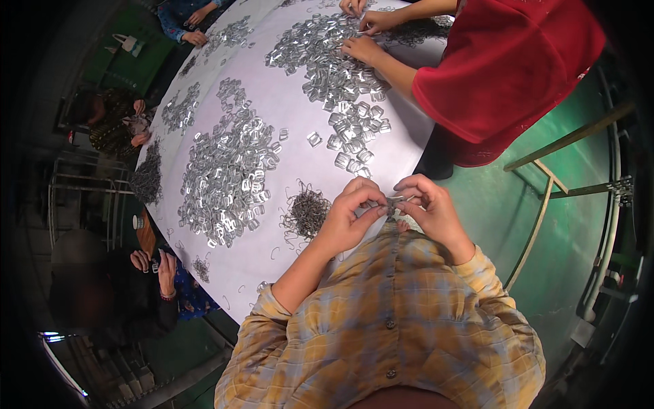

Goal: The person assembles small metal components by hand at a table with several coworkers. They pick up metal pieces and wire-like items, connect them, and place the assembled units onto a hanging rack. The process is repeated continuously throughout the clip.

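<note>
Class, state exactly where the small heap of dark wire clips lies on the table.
In the head view, the heap of wire clips lies near the table's close edge, just left of the left hand.

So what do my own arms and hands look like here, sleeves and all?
Both arms wear a yellow and grey-blue plaid button-up shirt, sleeves pushed up to the elbow on the left sleeve and nearer the wrist on the right sleeve. The left hand and right hand are bare, without gloves.
</note>
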`<state>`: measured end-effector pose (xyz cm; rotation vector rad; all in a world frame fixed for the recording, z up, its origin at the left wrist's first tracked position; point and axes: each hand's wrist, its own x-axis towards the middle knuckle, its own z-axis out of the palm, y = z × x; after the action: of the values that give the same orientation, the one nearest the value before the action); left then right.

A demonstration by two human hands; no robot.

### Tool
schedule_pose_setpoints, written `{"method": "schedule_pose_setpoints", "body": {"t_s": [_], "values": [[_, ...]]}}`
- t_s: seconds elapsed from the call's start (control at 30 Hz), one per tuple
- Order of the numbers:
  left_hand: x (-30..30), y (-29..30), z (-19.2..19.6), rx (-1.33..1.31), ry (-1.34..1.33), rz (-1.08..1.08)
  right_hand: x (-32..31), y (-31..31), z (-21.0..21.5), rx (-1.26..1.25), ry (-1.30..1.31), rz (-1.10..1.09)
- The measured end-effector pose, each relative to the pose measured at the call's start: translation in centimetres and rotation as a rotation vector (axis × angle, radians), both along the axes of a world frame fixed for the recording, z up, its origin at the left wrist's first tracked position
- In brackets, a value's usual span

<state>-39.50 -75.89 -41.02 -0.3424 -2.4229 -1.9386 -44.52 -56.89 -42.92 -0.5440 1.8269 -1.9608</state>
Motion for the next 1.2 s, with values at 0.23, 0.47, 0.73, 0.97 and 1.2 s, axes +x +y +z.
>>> {"method": "schedule_pose_setpoints", "body": {"t_s": [0.23,0.47,0.73,0.97,1.2], "values": [[-0.9,-0.1,0.1,-0.054,-0.005,-0.043,0.0,0.3,0.5,0.112,0.048,0.034],[-1.5,-0.4,0.5,-0.185,-0.05,-0.018,-0.1,0.5,0.7,0.125,0.106,0.0],[-1.4,1.4,0.0,-0.111,-0.106,0.109,-0.3,-0.1,0.2,0.143,0.258,-0.088],[-1.2,3.1,-0.7,-0.089,0.058,0.117,-0.4,-0.1,0.1,0.127,0.258,-0.149],[0.6,3.3,-1.6,0.003,0.041,0.22,-2.6,1.5,-1.8,-0.121,0.091,-0.02]]}}
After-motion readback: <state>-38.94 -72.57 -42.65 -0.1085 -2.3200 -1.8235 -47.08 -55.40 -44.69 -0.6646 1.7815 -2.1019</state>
